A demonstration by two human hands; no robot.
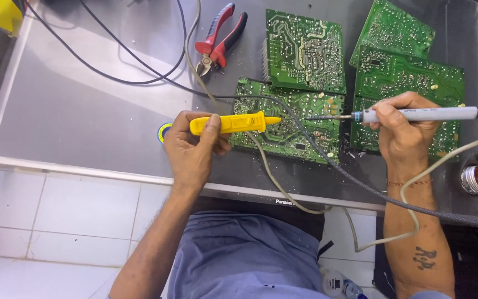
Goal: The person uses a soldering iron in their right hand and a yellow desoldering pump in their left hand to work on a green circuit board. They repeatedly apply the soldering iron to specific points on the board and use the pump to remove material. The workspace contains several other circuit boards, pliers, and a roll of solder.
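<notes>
Boards [283,130], 4 green (soldered sides up), left hand [192,149] gripping 1 yellow pump [233,123], right hand [405,130] 1 iron [416,115].

Four green circuit boards [305,52] lie on the table. One yellow desoldering pump [233,123], one soldering iron [410,115], one pair of red pliers [219,41].

Grey metal worktop [84,111], four green circuit boards [305,50], red-handled pliers [219,39], black cables [112,72], solder tin [476,179]

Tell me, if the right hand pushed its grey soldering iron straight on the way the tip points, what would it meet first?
Probably the yellow desoldering pump's tip held by the left hand, above the green circuit board; the right hand aims the grey soldering iron leftward; depth unclear.
</notes>
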